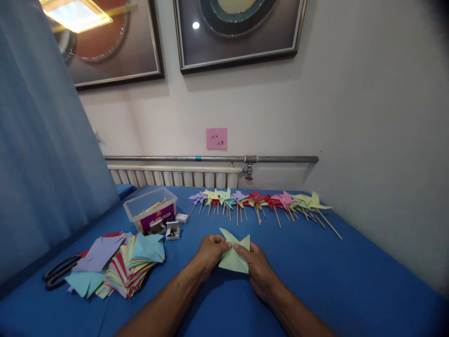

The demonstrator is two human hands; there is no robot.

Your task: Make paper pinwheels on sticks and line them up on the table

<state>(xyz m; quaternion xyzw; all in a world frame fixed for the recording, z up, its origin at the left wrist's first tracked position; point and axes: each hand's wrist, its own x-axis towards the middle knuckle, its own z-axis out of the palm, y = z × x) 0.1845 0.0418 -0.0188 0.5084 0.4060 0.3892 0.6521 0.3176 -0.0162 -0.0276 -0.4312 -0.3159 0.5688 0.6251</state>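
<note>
A light green paper square (234,255), cut and partly folded with points sticking up, sits between my two hands just above the blue table (351,281). My left hand (209,252) pinches its left side, fingers curled in. On the right side, my right hand (257,267) pinches the paper with thumb and fingers pressed together. Both forearms come in from the bottom edge.
A row of finished paper pinwheels on wooden sticks (259,203) lies along the table's far side. A stack of coloured cut paper (122,264) and black scissors (58,274) lie at left. A clear plastic box (151,210) and small open boxes (172,230) stand behind it.
</note>
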